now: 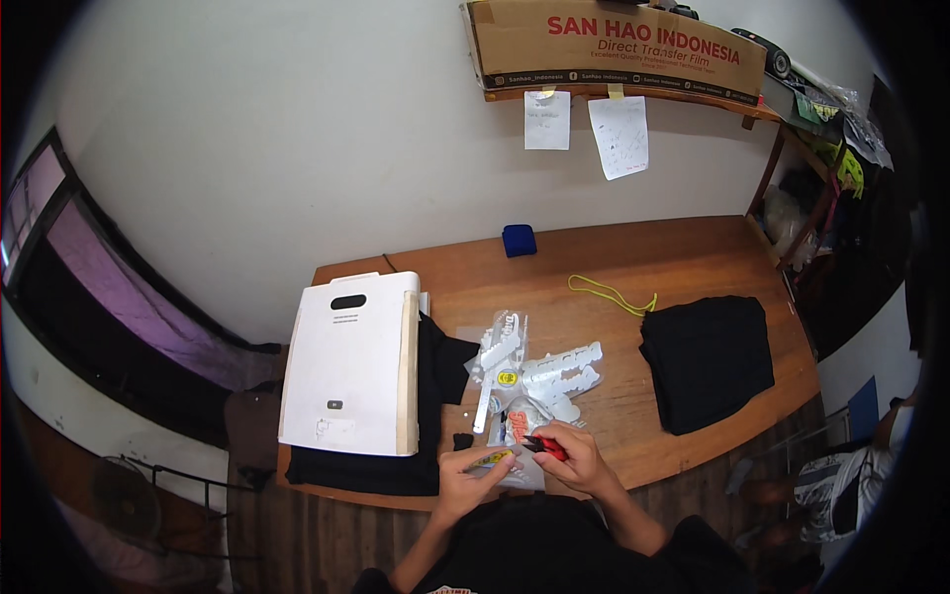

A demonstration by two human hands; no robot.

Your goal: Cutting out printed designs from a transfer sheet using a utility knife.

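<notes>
My right hand (pixel 579 457) is closed around a small red-handled cutting tool (pixel 547 447); its dark tip points to the left, toward my other hand. My left hand (pixel 473 475) lies just beside it, with the fingers narrow and pinching a small piece of film with a yellow print (pixel 492 459). This piece sits between my two hands, at the tip of the tool; whether the tip touches it, I cannot tell, because it is too small here.

Just above both hands, on the wooden table (pixel 633 262), there is a loose heap of clear film sheets with white and orange prints (pixel 529 371). To the left of my left hand stands a white flat machine (pixel 348 366), resting on a black cloth (pixel 440 366). To the right of my right hand, well apart, lies a folded black garment (pixel 708 358). Farther from my hands, above the garment, I see a thin yellow-green cord (pixel 612 293), and near the wall a small blue box (pixel 519 240). High on the wall is a shelf with a long brown cardboard box (pixel 614 45), and two paper notes (pixel 584 127) hang under it.
</notes>
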